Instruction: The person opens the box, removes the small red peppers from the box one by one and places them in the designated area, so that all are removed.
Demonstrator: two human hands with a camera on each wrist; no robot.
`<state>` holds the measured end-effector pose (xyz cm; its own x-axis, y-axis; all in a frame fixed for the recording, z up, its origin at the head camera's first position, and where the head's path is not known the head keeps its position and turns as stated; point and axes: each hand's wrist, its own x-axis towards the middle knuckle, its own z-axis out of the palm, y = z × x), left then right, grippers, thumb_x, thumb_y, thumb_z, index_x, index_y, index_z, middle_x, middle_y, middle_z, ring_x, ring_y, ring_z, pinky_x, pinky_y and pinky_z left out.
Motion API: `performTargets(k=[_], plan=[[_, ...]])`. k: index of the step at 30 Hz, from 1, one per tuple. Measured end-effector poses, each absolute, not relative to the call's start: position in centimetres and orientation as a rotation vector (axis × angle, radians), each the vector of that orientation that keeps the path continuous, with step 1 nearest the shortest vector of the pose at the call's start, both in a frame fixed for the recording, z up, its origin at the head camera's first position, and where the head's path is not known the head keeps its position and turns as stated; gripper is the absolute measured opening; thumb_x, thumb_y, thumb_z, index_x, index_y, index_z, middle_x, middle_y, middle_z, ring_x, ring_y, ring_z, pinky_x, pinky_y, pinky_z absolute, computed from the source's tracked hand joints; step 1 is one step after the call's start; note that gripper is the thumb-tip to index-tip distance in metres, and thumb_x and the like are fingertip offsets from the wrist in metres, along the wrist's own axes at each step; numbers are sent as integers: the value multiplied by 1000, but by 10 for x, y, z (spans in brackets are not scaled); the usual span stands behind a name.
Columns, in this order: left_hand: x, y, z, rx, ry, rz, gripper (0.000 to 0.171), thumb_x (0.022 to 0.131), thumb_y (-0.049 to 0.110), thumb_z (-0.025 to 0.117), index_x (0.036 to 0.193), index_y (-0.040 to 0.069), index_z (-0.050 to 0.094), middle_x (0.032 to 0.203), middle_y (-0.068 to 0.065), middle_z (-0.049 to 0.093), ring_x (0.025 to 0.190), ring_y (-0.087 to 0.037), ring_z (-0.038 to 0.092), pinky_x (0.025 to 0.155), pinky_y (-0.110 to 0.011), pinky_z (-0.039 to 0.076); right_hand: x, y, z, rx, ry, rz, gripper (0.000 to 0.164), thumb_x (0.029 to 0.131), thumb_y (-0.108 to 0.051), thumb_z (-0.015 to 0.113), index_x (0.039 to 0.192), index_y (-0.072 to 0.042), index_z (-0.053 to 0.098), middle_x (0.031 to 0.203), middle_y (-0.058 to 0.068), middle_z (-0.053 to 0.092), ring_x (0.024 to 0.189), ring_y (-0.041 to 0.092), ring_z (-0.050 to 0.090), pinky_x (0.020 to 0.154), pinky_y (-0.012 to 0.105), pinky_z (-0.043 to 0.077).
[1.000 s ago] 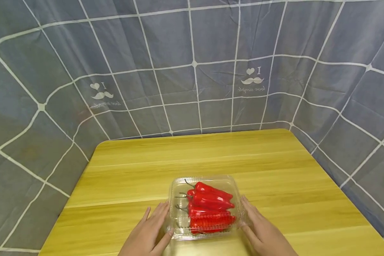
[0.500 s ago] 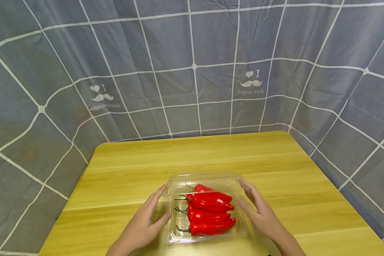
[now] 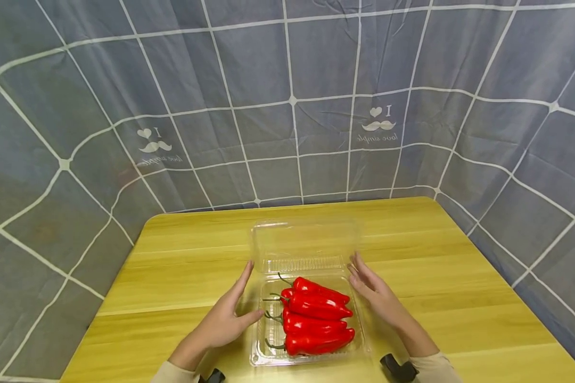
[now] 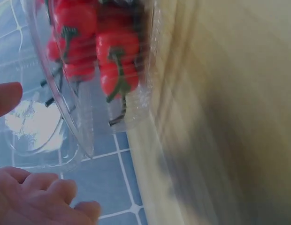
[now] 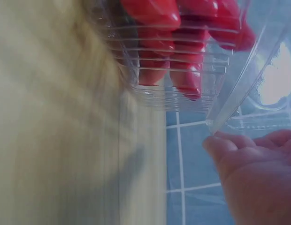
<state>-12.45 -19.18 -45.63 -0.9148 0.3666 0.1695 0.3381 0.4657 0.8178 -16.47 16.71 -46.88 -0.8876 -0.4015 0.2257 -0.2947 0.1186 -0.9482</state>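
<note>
I see the left grip [image 3: 222,322] spread wide, the right grip [image 3: 377,298] less so, contact unclear; between them, shiny red peppers [image 3: 311,323] lie in a clear rectangular plastic box [image 3: 269,355] on the yellow wooden surface [image 3: 182,255].

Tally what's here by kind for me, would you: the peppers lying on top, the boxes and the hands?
Red peppers on top: 4
Clear plastic box: 1
Hands: 2
Total: 7, leaving out the peppers underneath, which are too hidden to count surely.
</note>
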Motion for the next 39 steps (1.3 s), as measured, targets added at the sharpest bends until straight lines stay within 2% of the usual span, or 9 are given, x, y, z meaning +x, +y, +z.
performTargets(k=[7, 11, 16, 20, 27, 39], plan=[[-142, -190, -457, 633, 2597, 1540, 97, 95, 16, 70, 163, 11, 0, 167, -12, 5, 148, -37, 19, 116, -56, 21, -171, 166, -467, -677, 2181, -1939, 65, 109, -14, 42, 154, 15, 6, 162, 29, 4, 146, 45, 15, 106, 13, 26], [-151, -189, -458, 557, 2535, 1551, 96, 97, 16, 68, 163, 15, -2, 167, -8, 3, 149, -38, 18, 118, -54, 17, -174, 165, -467, -650, 2127, -1944, 67, 109, -17, 42, 153, 16, 4, 162, 31, 2, 147, 45, 10, 106, 12, 26], [-157, -188, -461, 415, 2447, 1575, 94, 98, 21, 67, 163, 22, -2, 168, -3, 4, 147, -44, 19, 118, -58, 13, -177, 164, -467, -613, 2129, -1917, 69, 109, -20, 42, 152, 17, 3, 161, 32, 1, 147, 45, 8, 106, 13, 25], [-160, -188, -464, 369, 2420, 1563, 95, 98, 22, 67, 163, 20, -2, 167, -3, 3, 148, -42, 17, 118, -56, 12, -180, 164, -467, -564, 2151, -1880, 70, 109, -22, 43, 153, 15, 3, 161, 32, 3, 148, 44, 9, 109, 21, 25], [-161, -189, -466, 373, 2413, 1534, 94, 98, 22, 66, 163, 15, -1, 167, -6, 1, 149, -41, 16, 119, -53, 13, -182, 161, -469, -494, 2223, -1794, 72, 108, -28, 45, 156, 10, 6, 162, 28, 9, 149, 40, 13, 115, 47, 16], [-162, -191, -470, 366, 2402, 1530, 92, 97, 22, 67, 163, 13, 4, 168, -8, 3, 149, -39, 16, 119, -54, 13, -184, 159, -472, -464, 2229, -1756, 76, 108, -31, 47, 156, 10, 5, 162, 28, 11, 149, 39, 13, 117, 48, 14]])
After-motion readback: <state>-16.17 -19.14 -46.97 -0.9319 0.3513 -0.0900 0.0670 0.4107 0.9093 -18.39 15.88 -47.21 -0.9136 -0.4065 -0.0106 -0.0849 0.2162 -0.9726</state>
